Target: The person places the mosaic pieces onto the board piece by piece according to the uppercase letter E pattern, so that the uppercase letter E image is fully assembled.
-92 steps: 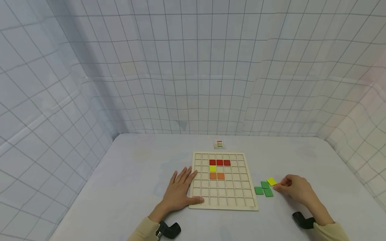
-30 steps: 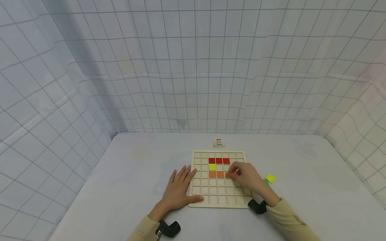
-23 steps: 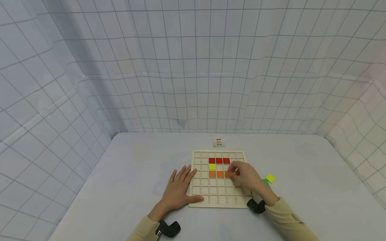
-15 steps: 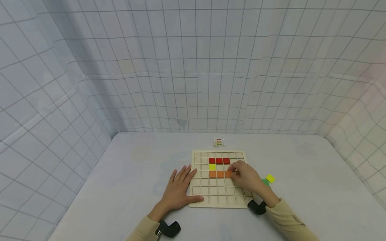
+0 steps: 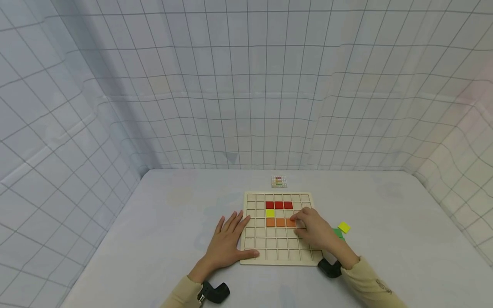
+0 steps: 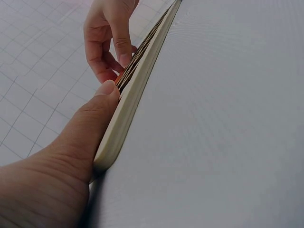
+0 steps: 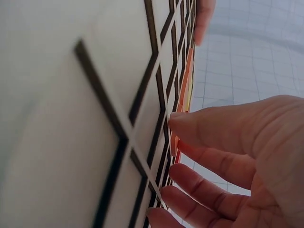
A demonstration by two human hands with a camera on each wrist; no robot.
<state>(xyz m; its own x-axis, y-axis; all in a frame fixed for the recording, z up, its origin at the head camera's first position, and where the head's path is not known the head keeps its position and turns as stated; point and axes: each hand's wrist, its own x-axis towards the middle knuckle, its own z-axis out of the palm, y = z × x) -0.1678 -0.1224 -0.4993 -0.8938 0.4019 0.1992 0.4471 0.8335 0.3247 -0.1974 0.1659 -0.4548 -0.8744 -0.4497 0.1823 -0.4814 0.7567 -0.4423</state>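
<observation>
A cream wooden grid board point(image 5: 265, 255) lies on the table. In it are a row of red tiles point(image 5: 279, 205), one yellow tile point(image 5: 270, 213) below them, and a row of orange tiles point(image 5: 280, 222). My left hand point(image 5: 226, 244) rests with spread fingers on the board's left side, thumb over its near left corner. At the right end of the orange row is my right hand point(image 5: 316, 229), its index fingertip touching the last orange tile point(image 5: 290, 222). That tile lies in its cell. In the right wrist view the thumb point(image 7: 209, 126) stands apart from the index finger.
A small card point(image 5: 279, 181) with a coloured grid pattern stands behind the board. To the right, partly hidden by the right wrist, lie green tiles point(image 5: 337, 233) and a loose yellow tile point(image 5: 344, 227). A white grid-patterned curtain point(image 5: 246, 107) surrounds the table.
My right hand has come from the loose tiles to the board and put an orange tile into the orange row. Its thumb has let go of the tile. The left hand stays put.
</observation>
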